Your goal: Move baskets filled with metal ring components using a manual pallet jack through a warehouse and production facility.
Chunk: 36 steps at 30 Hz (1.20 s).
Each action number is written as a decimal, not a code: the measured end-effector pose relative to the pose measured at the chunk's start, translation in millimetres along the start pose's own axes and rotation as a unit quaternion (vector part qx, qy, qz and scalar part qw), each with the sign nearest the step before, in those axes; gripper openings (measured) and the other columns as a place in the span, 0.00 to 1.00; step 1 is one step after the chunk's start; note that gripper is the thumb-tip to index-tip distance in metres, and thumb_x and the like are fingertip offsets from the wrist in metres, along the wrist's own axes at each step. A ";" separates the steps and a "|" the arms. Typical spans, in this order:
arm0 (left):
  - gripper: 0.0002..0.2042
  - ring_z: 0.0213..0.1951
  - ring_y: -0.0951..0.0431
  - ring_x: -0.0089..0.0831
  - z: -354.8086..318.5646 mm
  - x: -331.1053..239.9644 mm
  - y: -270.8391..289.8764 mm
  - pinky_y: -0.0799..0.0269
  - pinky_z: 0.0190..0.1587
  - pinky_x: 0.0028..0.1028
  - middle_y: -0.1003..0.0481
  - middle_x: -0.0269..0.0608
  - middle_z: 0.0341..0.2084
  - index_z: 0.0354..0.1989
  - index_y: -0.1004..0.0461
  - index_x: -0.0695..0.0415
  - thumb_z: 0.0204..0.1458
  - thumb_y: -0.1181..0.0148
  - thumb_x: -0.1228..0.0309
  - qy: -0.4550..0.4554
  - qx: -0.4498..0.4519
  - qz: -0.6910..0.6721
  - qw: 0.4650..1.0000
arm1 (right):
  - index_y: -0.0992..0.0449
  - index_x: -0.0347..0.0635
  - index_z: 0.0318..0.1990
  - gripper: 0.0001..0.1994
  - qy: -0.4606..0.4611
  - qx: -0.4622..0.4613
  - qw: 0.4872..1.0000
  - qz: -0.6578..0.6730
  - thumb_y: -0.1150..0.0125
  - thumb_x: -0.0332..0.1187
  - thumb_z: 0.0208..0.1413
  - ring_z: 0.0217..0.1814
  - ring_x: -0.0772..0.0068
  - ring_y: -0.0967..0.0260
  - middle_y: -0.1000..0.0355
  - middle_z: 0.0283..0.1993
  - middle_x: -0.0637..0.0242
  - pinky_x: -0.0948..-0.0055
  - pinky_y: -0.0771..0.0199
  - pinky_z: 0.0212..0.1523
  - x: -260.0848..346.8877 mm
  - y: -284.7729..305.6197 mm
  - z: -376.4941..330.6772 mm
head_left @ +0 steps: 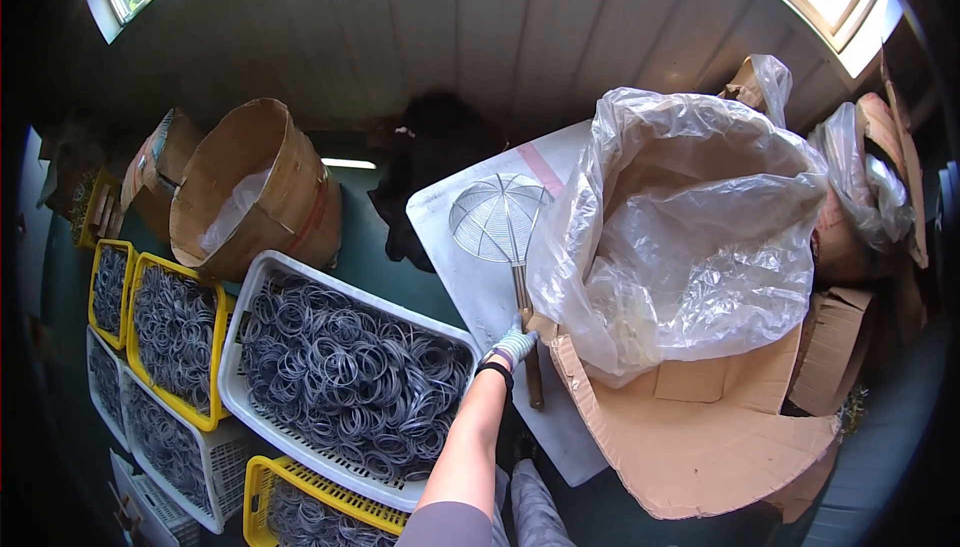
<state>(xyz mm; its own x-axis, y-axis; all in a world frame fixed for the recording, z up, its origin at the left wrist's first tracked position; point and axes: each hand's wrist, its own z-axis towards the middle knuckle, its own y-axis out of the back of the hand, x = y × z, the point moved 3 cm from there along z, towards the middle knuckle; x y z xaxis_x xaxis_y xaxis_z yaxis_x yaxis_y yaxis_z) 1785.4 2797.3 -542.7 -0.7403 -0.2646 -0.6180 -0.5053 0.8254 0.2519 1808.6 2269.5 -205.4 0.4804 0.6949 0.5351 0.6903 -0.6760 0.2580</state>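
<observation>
My left hand, in a light striped glove with a black band at the wrist, reaches forward. Its fingers close on the brown wooden handle of a long wire skimmer. The skimmer's round mesh head lies over a white board with a pink stripe. Just right of my hand stands a big cardboard box with a cut, folded-down front. A clear plastic liner bag hangs open inside it. My right hand is out of view.
To the left, a white basket holds many grey rings. Yellow baskets and more white ones with similar rings stand around it. An open cardboard drum sits behind them. More cardboard is at the right; a panelled wall is behind.
</observation>
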 end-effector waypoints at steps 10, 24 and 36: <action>0.31 0.57 0.37 0.46 -134.7 42.6 63.9 0.43 0.59 0.33 0.37 0.55 0.55 0.58 0.41 0.61 0.47 0.48 0.57 -0.100 -0.014 0.052 0.993 | 0.30 0.38 0.40 0.14 -0.011 0.353 0.923 -0.155 0.37 0.32 0.45 0.36 0.78 0.34 0.28 0.36 0.65 0.77 0.33 0.40 214.2 -67.0 -95.2; 0.19 0.42 0.27 0.31 -544.7 253.3 148.2 0.30 0.44 0.27 0.25 0.43 0.38 0.53 0.36 0.65 0.53 0.49 0.70 0.025 -0.314 -0.437 0.843 | 0.30 0.39 0.40 0.09 0.473 0.455 0.747 0.105 0.47 0.34 0.57 0.24 0.81 0.33 0.28 0.31 0.66 0.83 0.33 0.26 544.7 -236.7 -114.8; 0.18 0.44 0.27 0.34 -598.0 214.1 190.0 0.32 0.47 0.29 0.26 0.44 0.41 0.50 0.32 0.64 0.53 0.50 0.67 0.065 -0.399 -0.246 0.881 | 0.28 0.44 0.30 0.05 0.134 0.594 0.793 -0.025 0.44 0.34 0.53 0.24 0.80 0.32 0.30 0.26 0.69 0.80 0.33 0.23 557.3 -508.2 88.3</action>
<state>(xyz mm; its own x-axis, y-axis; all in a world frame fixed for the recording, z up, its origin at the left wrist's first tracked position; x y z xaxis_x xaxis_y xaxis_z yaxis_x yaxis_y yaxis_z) 1265.7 2599.2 -181.8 -0.3624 -0.5896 -0.7219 -0.8919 -0.0056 0.4523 1773.3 3021.9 -109.4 0.4135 0.5298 0.7405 0.8033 0.1706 -0.5707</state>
